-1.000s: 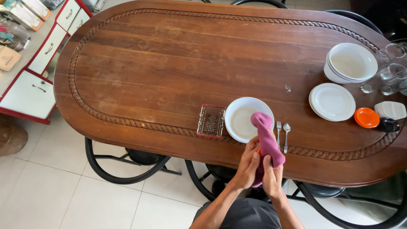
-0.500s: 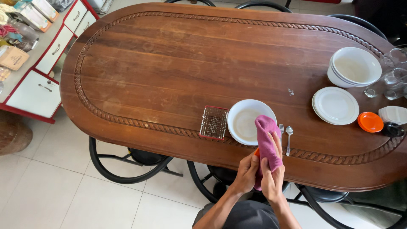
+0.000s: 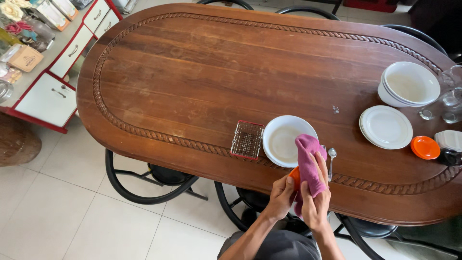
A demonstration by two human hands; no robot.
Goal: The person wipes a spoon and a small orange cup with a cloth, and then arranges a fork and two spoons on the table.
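Observation:
My right hand (image 3: 316, 202) grips a pink cloth (image 3: 309, 163) that drapes up over the table's near edge. My left hand (image 3: 280, 195) holds a small orange object (image 3: 295, 177) pressed against the cloth; most of that object is hidden. Just beyond the hands a white bowl (image 3: 288, 140) sits on the oval wooden table (image 3: 216, 77). A spoon (image 3: 331, 159) and a fork lie to the right of the bowl, the fork mostly covered by the cloth. A small wire-mesh basket (image 3: 247, 139) with a red rim stands left of the bowl.
At the right end stand stacked white bowls (image 3: 409, 84), a stack of white plates (image 3: 386, 126), an orange lid (image 3: 425, 147), glasses (image 3: 447, 98) and a white container (image 3: 450, 140). Black metal chairs (image 3: 154, 183) are tucked under the table. A red-and-white cabinet (image 3: 53, 91) stands at left.
Both hands have stayed at the table's near edge with the pink cloth. The orange object now shows between my left fingers and the cloth. The view has shifted slightly.

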